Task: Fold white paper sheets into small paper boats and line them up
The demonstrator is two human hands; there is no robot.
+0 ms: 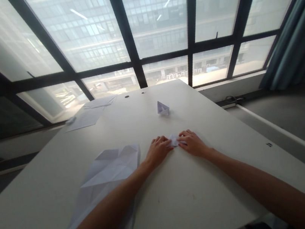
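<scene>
Head view: a white surface [210, 194] runs towards the windows, with a big creased sheet [108, 171] lying by the left forearm. Left hand [158, 151] and right hand [194, 144] meet mid-surface, and beyond them sits 1 folded paper shape [163, 108]. Smallest, between the 2 hands, is the little folded paper [174, 140], each grip apparently closed on opposite ends, though fingertips are tiny here. Feather-light, probably, stiffer at the layers, easily crumpled: best pinched by its outer edges.

Both arms reach forward, left hand [159, 149] and right hand [193, 142] close together, fingers bent inward.
</scene>
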